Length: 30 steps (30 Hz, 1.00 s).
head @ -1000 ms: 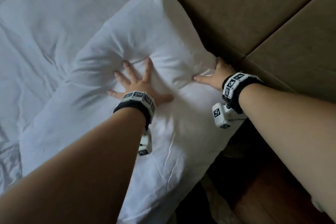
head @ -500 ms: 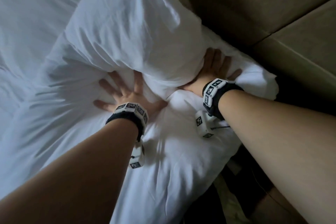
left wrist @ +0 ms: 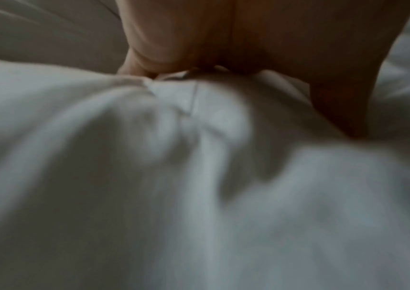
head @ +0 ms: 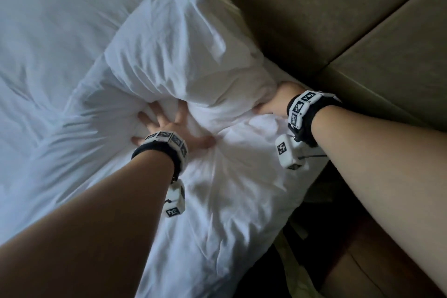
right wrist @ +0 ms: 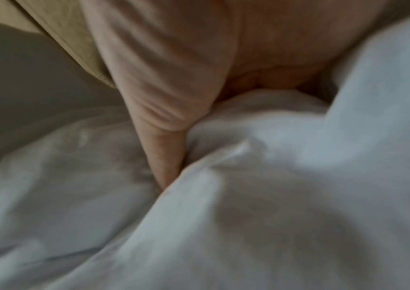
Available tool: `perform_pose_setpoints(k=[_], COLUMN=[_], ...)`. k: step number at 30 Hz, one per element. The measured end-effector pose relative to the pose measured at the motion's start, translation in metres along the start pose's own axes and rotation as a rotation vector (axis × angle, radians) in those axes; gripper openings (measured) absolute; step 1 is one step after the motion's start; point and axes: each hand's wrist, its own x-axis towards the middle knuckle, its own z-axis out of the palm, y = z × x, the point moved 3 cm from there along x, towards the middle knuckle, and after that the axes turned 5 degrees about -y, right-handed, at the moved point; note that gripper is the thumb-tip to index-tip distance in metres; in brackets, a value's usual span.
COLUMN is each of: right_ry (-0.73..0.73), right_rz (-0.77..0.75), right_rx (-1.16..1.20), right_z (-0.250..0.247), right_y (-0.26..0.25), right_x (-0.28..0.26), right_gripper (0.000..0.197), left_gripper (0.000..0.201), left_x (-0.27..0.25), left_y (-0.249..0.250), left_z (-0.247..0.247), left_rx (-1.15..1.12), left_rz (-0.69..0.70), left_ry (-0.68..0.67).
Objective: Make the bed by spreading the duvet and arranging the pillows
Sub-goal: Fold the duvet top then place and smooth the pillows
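Observation:
A white pillow (head: 183,51) lies at the bed's right edge, creased across its middle, its far half raised against the tan headboard (head: 314,7). My left hand (head: 169,126) presses flat into the crease with spread fingers; the left wrist view shows its palm (left wrist: 248,39) on white pillow fabric (left wrist: 199,196). My right hand (head: 278,101) pushes against the raised half's right end, its fingers buried under the fold. The right wrist view shows this hand (right wrist: 174,58), its thumb straight, pressed into the pillow (right wrist: 298,176). White bedding (head: 48,43) covers the bed to the left.
The padded headboard panels run along the top and right. A dark gap and wooden floor (head: 362,249) lie below the bed's right edge. The white bedding on the left is wrinkled.
The pillow went from lying flat to folded, its far half lifted towards the headboard. My right hand's fingers, flat against it half a second ago, are now buried under the fold.

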Motion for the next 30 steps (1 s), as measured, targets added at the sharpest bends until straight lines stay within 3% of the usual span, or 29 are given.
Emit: perform_pose_setpoints(k=[2, 4, 6, 8, 11, 14, 17, 20, 22, 26, 30], right_ry=[-0.011, -0.016, -0.058, -0.089, -0.054, -0.043, -0.024, -0.023, -0.033, -0.055, -0.075], right_rz=[0.015, 0.019, -0.005, -0.05, -0.124, -0.197, -0.279, -0.38, -0.445, -0.597, -0.718], right_rx=[0.014, -0.02, -0.019, -0.02, -0.058, -0.036, 0.002, 0.078, 0.108, 0.07, -0.038], right_z=[-0.007, -0.008, -0.01, -0.015, -0.027, -0.039, -0.044, -0.037, -0.025, 0.015, 0.075], right_y=[0.002, 0.001, -0.005, -0.015, -0.035, -0.059, -0.085, -0.116, -0.137, -0.181, -0.223], right_x=[-0.012, -0.026, -0.044, -0.065, -0.104, -0.157, -0.214, -0.273, -0.317, -0.411, -0.519], right_gripper=[0.083, 0.087, 0.075, 0.055, 0.051, 0.043, 0.032, 0.045, 0.055, 0.064, 0.062], left_gripper=[0.136, 0.106, 0.082, 0.071, 0.057, 0.065, 0.069, 0.061, 0.069, 0.106, 0.1], left_x=[-0.01, -0.021, -0.036, -0.059, -0.106, -0.146, -0.185, -0.231, -0.262, -0.319, -0.376], left_y=[-0.005, -0.01, -0.013, -0.013, -0.01, -0.01, -0.025, -0.057, -0.087, -0.166, -0.26], left_z=[-0.009, -0.016, -0.016, -0.015, -0.022, -0.028, -0.036, -0.042, -0.043, -0.024, 0.021], left_rx=[-0.05, -0.128, -0.257, -0.442, -0.554, -0.661, -1.008, -1.229, -1.324, -1.438, -1.517], left_rz=[0.032, 0.08, 0.128, 0.147, 0.204, 0.28, 0.281, 0.229, 0.23, 0.259, 0.287], left_ry=[0.02, 0.094, 0.143, 0.164, 0.169, 0.114, 0.052, -0.019, -0.046, -0.052, 0.057])
